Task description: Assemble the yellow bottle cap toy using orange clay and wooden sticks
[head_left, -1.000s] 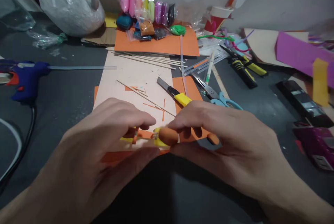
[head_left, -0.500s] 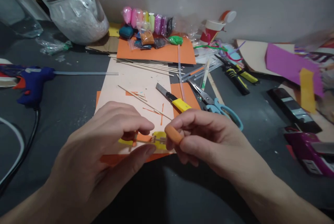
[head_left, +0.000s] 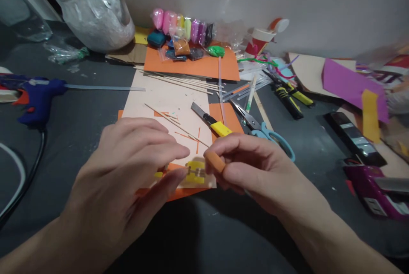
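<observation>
My right hand [head_left: 255, 165] pinches a small flattened piece of orange clay [head_left: 215, 162] between thumb and fingers. Facing it, my left hand [head_left: 140, 159] is curved, with a gap between thumb and forefinger and nothing visible in that gap. Below the hands, a small yellow piece with thin sticks across it [head_left: 195, 172] lies on the pale paper [head_left: 166, 133]. Orange parts beside it are partly hidden by my left hand. Just beyond my hands are a yellow box cutter [head_left: 220, 129], a long thin stick [head_left: 179, 126] and scraps of orange strips.
A blue glue gun [head_left: 38, 99] with a cord lies left, below a dented kettle [head_left: 96, 18]. Bagged clay packs [head_left: 182, 31] sit at the back. Scissors [head_left: 260, 127], pliers [head_left: 287, 97], a black case-like object [head_left: 354, 137] and a purple stapler-like tool [head_left: 373, 188] lie right.
My left hand has shifted slightly and now covers more of the orange parts. My right hand, still pinching the clay, has moved slightly right, showing more of the yellow piece.
</observation>
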`<state>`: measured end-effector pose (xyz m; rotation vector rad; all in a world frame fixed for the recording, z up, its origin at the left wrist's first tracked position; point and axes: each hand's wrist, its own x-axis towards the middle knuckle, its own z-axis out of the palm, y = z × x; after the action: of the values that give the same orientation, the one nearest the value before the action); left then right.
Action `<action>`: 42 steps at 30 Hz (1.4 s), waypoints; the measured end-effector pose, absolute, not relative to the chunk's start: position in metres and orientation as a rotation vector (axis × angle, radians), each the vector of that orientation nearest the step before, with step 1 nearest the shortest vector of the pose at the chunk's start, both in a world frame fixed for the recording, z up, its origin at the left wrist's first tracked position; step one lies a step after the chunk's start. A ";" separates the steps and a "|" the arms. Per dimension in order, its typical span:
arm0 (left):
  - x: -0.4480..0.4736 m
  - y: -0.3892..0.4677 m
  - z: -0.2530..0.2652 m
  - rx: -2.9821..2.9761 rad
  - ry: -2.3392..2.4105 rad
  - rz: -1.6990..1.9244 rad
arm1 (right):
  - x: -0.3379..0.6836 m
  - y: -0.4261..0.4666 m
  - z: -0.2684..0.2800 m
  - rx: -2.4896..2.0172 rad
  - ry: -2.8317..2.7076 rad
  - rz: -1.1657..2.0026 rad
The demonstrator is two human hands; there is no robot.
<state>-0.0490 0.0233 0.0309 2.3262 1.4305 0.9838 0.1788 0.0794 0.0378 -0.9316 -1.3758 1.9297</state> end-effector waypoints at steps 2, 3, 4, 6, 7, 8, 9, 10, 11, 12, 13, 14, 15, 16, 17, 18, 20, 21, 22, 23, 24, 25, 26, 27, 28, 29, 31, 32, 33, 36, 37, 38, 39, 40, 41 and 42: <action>-0.052 0.027 0.030 2.384 1.492 0.878 | 0.180 0.079 0.038 -0.970 -1.699 1.529; -0.055 0.029 0.028 2.409 1.504 0.816 | 0.180 0.079 0.038 -0.965 -1.847 1.334; -0.058 0.030 0.026 2.419 1.506 0.757 | 0.180 0.079 0.038 -0.947 -1.977 1.166; -0.064 0.034 0.018 2.433 1.480 0.672 | 0.181 0.078 0.036 -0.899 -2.164 0.926; -0.068 0.035 0.013 2.444 1.465 0.634 | 0.181 0.077 0.035 -0.891 -2.228 0.852; -0.072 0.036 0.008 2.471 1.440 0.604 | 0.180 0.076 0.034 -0.895 -2.276 0.805; -0.075 0.036 0.003 2.481 1.427 0.559 | 0.180 0.075 0.033 -0.903 -2.309 0.780; -0.079 0.037 -0.001 2.485 1.402 0.531 | 0.179 0.074 0.032 -0.907 -2.329 0.765; -0.082 0.037 -0.006 2.477 1.380 0.498 | 0.178 0.073 0.031 -0.917 -2.343 0.757; -0.084 0.038 -0.009 2.456 1.361 0.472 | 0.177 0.072 0.030 -0.922 -2.354 0.747; -0.085 0.038 -0.011 2.429 1.347 0.462 | 0.176 0.072 0.030 -0.927 -2.365 0.740; -0.086 0.038 -0.013 2.392 1.347 0.455 | 0.175 0.072 0.029 -0.929 -2.377 0.737; -0.085 0.038 -0.014 2.354 1.344 0.458 | 0.174 0.072 0.029 -0.926 -2.391 0.736; -0.084 0.038 -0.014 2.320 1.339 0.472 | 0.173 0.072 0.028 -0.918 -2.405 0.739; -0.081 0.037 -0.013 2.284 1.344 0.478 | 0.173 0.072 0.027 -0.905 -2.418 0.740; -0.079 0.036 -0.012 2.256 1.352 0.485 | 0.173 0.073 0.026 -0.890 -2.427 0.738; -0.073 0.034 -0.009 2.220 1.373 0.499 | 0.173 0.074 0.025 -0.860 -2.448 0.738; -0.071 0.033 -0.007 2.207 1.383 0.503 | 0.174 0.074 0.024 -0.851 -2.458 0.742; -0.069 0.033 -0.006 2.196 1.390 0.503 | 0.174 0.074 0.024 -0.840 -2.466 0.748; -0.068 0.032 -0.005 2.189 1.386 0.501 | 0.175 0.075 0.024 -0.828 -2.469 0.755; -0.068 0.032 -0.004 2.190 1.372 0.496 | 0.175 0.075 0.024 -0.818 -2.470 0.765; -0.068 0.033 -0.004 2.191 1.369 0.491 | 0.175 0.075 0.024 -0.814 -2.468 0.777; -0.068 0.033 -0.004 2.191 1.376 0.485 | 0.175 0.075 0.024 -0.812 -2.466 0.792; -0.068 0.033 -0.004 2.193 1.385 0.487 | 0.174 0.075 0.024 -0.816 -2.463 0.806; -0.069 0.033 -0.004 2.195 1.390 0.496 | 0.174 0.075 0.024 -0.825 -2.461 0.816; -0.069 0.033 -0.004 2.194 1.395 0.509 | 0.173 0.076 0.024 -0.835 -2.462 0.819; -0.068 0.032 -0.004 2.186 1.395 0.527 | 0.173 0.076 0.024 -0.838 -2.462 0.796; -0.068 0.031 -0.004 2.183 1.393 0.525 | 0.174 0.075 0.024 -0.832 -2.465 0.778; -0.068 0.031 -0.004 2.181 1.393 0.521 | 0.174 0.075 0.024 -0.828 -2.469 0.762; -0.069 0.031 -0.006 2.164 1.409 0.486 | 0.174 0.074 0.025 -0.826 -2.490 0.740; -0.071 0.032 -0.008 2.161 1.408 0.472 | 0.173 0.074 0.026 -0.826 -2.494 0.745; -0.073 0.033 -0.010 2.164 1.403 0.458 | 0.173 0.073 0.026 -0.824 -2.495 0.750; -0.076 0.034 -0.013 2.173 1.398 0.444 | 0.172 0.072 0.026 -0.819 -2.494 0.754; -0.079 0.035 -0.015 2.197 1.376 0.436 | 0.171 0.072 0.025 -0.807 -2.492 0.751; -0.081 0.036 -0.017 2.218 1.370 0.427 | 0.170 0.072 0.025 -0.798 -2.487 0.743; -0.083 0.036 -0.019 2.221 1.380 0.413 | 0.169 0.072 0.024 -0.791 -2.481 0.733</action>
<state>-0.0826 0.0360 -0.0189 2.2210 1.3797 0.4132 0.1695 0.0719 0.0241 -0.7914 -2.4805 0.7328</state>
